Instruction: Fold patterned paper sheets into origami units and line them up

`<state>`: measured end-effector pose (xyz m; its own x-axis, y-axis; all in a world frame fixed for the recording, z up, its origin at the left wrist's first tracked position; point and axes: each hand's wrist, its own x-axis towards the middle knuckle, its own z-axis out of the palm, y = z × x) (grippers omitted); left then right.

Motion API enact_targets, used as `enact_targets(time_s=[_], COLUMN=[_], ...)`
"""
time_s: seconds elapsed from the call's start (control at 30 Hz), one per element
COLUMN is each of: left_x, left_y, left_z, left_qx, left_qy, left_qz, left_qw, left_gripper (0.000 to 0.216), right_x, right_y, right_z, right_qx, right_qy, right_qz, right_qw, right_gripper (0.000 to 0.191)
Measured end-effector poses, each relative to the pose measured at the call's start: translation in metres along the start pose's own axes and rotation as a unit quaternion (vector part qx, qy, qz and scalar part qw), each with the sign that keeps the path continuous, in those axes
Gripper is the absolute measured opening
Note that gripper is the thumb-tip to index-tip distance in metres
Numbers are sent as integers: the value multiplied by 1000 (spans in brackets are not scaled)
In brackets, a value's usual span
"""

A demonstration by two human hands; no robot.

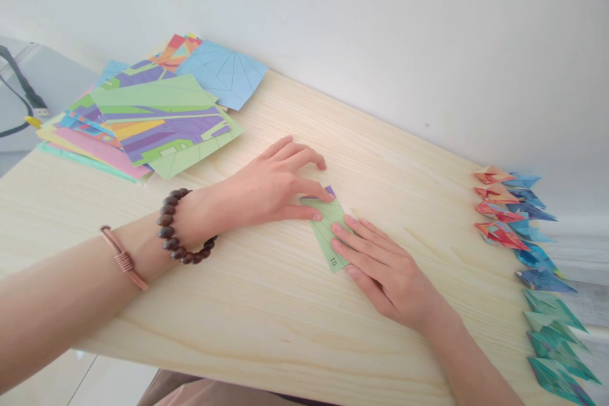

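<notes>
A small folded sheet of green origami paper (328, 238) lies on the table between my hands. Thin dark lines fan across it, a printed mark shows near its lower end, and a bit of purple shows at the top. My left hand (280, 184) reaches its upper end, thumb and index fingertips resting on the paper a little apart. The other left fingers are spread and bent above the wood. My right hand (385, 266) lies with its fingers stretched flat over the paper's right edge. Those fingertips hide part of the sheet.
A loose pile of patterned origami sheets (166, 117) lies at the back left, with a blue sheet (223, 73) on its right. Several folded paper pieces (499, 235) in orange, blue and green line the table's right side. A cable (23, 89) lies at far left. A white wall stands behind.
</notes>
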<state>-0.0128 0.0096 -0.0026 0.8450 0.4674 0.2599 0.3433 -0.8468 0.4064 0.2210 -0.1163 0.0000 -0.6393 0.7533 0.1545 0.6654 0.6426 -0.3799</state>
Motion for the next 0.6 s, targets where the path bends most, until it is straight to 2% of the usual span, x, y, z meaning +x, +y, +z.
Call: enact_targets(time_s=[0.2, 0.47, 0.6], left_x=[1, 3, 4], left_y=[0, 8, 8], left_z=[1, 4, 6], left_qx=[-7, 36, 43], left_qy=[-2, 5, 9], left_qz=[-7, -29, -22], left_qw=[1000, 999, 999], left_gripper=[30, 25, 24], right_x=[0, 0, 4], right_y=[1, 2, 0], right_z=[7, 11, 8], right_qx=[46, 39, 80], right_qy=[67, 83, 111], right_qz=[32, 20, 44], right_qw=[996, 996, 990], right_gripper=[33, 33, 30])
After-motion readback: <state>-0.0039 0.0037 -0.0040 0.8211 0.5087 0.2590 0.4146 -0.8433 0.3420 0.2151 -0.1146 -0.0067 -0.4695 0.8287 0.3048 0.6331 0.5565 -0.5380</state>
